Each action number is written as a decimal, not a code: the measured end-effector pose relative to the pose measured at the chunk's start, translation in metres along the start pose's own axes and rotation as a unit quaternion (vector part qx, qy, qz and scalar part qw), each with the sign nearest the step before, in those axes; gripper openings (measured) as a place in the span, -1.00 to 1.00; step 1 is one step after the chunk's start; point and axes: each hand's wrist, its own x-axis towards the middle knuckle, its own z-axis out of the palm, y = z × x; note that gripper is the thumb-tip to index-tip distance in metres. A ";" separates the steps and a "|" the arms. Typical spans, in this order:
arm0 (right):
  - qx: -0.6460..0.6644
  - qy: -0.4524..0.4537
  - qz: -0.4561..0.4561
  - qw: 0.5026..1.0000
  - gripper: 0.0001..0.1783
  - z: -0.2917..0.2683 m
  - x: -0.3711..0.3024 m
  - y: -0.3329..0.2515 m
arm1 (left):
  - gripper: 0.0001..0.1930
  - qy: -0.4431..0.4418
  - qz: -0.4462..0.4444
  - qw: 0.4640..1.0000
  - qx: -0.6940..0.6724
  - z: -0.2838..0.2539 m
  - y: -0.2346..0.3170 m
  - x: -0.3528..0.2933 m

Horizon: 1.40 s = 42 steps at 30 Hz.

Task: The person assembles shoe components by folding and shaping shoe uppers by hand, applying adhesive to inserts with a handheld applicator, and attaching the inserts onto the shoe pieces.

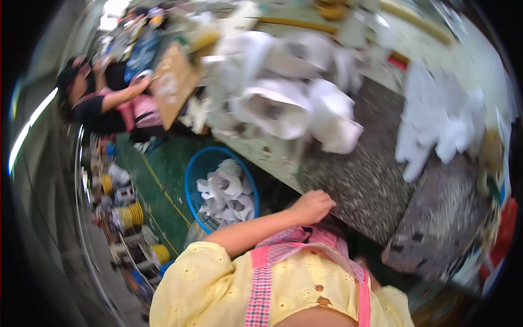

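Observation:
My left hand (313, 207) is at the front edge of the worktable, its fingers curled together and nothing showing in them. Beside it, the dark speckled slab (362, 171) lies on the table. Of my right arm only a small patch of skin (372, 277) shows beside the pink apron strap; the hand's fingers are hidden. Beyond my left hand, several curled white pieces (275, 106) are heaped on the table, blurred. White glove-shaped pieces (436, 117) lie at the right. A second dark slab (436, 218) sits nearer on that side.
A blue plastic basket (190, 188) holding curled white pieces stands left of the table. At the far left a person (103, 106) in a pink apron works beside a brown board (173, 84). Yellow spools (128, 215) line the left of the green floor (158, 185).

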 end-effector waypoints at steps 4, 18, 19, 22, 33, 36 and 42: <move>0.191 0.206 -0.161 0.946 -0.52 -0.064 -0.069 -0.055 | -0.85 -0.048 0.110 0.992 0.045 0.017 -0.001 0.052; 0.217 0.076 0.031 0.973 -0.41 0.043 -0.067 -0.062 | -0.75 -0.025 0.221 0.945 0.238 0.066 -0.009 0.054; 0.200 0.089 0.030 0.975 -0.43 0.047 -0.062 -0.064 | -0.74 -0.019 0.221 0.945 0.241 0.065 -0.010 0.053; 0.156 0.119 0.048 0.979 -0.46 0.065 -0.037 -0.051 | -0.74 -0.025 0.225 0.941 0.251 0.068 -0.010 0.051; 0.056 -0.014 0.033 0.998 -0.59 0.036 0.006 -0.050 | -0.71 -0.020 0.214 0.957 0.195 0.058 0.010 0.063; 0.031 0.013 0.043 0.999 -0.59 0.039 -0.007 -0.066 | -0.73 -0.039 0.245 0.948 0.199 0.060 0.008 0.063; -0.001 -0.035 -0.034 0.999 -0.52 0.048 0.009 -0.128 | -0.80 -0.035 0.253 0.946 0.200 0.053 0.013 0.059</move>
